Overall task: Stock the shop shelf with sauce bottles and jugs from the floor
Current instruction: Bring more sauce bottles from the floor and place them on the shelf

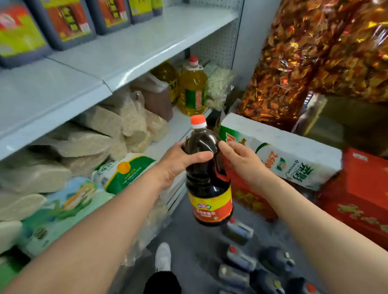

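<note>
A dark sauce bottle (pixel 207 177) with an orange cap and a red and yellow label hangs upright in mid-air in front of the shelf. My left hand (pixel 180 162) grips its shoulder from the left. My right hand (pixel 241 159) touches its right side with the fingertips. The pale grey shelf board (pixel 123 49) above has bare room at its right part. Several dark sauce jugs (pixel 67 20) with yellow-green and red labels stand at its back left. More dark bottles and jugs (pixel 252 268) lie on the floor below the held bottle.
The lower shelf holds rice bags (pixel 110 133) and yellow oil jugs (pixel 193 90). A white box (pixel 284 150) and red cartons (pixel 373 199) are stacked at the right, under a big bag of red-gold sweets (pixel 329 43). My white shoe (pixel 162 256) stands on the grey floor.
</note>
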The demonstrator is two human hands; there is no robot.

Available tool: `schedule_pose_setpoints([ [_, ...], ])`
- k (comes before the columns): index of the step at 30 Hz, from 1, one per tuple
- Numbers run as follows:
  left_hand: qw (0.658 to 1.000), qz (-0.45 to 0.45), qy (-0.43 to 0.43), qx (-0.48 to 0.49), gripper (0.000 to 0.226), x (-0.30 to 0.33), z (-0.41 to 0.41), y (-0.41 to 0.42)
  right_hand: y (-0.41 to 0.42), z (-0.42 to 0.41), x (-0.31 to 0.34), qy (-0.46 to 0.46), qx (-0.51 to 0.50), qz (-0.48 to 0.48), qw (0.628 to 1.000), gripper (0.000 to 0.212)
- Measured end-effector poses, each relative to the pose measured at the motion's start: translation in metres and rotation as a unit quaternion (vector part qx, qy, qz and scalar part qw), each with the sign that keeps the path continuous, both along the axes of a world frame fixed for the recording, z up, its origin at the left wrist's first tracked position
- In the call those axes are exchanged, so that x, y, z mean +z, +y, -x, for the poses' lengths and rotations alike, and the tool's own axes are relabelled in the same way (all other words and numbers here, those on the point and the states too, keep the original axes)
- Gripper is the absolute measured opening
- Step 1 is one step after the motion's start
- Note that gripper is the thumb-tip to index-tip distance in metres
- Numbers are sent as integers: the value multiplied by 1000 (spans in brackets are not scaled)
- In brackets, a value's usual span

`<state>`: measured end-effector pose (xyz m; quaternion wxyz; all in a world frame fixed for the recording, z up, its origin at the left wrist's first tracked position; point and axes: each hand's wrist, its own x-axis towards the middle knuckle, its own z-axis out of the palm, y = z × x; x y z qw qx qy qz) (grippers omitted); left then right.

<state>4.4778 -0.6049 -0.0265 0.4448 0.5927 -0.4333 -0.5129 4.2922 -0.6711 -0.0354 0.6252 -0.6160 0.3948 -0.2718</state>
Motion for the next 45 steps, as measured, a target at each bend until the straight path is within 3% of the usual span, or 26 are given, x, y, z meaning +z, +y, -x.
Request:
schedule_pose_setpoints([
  [2, 997, 20, -27, 67, 41, 39, -7, 23, 17, -2, 17, -10, 21, 44, 999, 59],
  [4, 989, 41, -65, 127, 53, 75, -19, 46, 36, -8, 27, -11, 61, 23, 998, 92],
  [6, 976, 60, -89, 190, 62, 110, -34, 71, 58, -22, 35, 11, 126, 6, 992, 111],
  [8, 960, 75, -87, 255, 49, 142, -52, 99, 83, -45, 49, 10, 174, 8, 985, 116],
  [9, 952, 78, -84, 284, 47, 157, -60, 112, 96, -62, 58, -7, 188, 18, 982, 113],
  [13, 919, 92, -99, 371, 79, 205, -94, 173, 150, -134, 95, -86, 231, 82, 966, 83],
  [16, 899, 97, -110, 411, 56, 232, -121, 223, 189, -182, 116, -105, 232, 130, 958, 72],
  [20, 862, 104, -165, 468, 74, 262, -160, 296, 246, -237, 143, -135, 276, 138, 942, 74],
  [25, 845, 71, -236, 474, 43, 300, -194, 396, 323, -301, 170, -169, 347, 103, 917, 74],
  [29, 838, 51, -278, 466, 57, 304, -215, 475, 383, -341, 176, -179, 398, 89, 895, 71],
  [36, 777, 62, -248, 575, 48, 297, -236, 591, 483, -397, 174, -178, 497, 97, 844, 73],
  [39, 753, 68, -242, 609, 55, 292, -245, 628, 519, -420, 172, -174, 516, 101, 833, 74],
  [45, 722, 86, -221, 650, 45, 282, -271, 673, 568, -460, 165, -157, 541, 98, 820, 73],
])
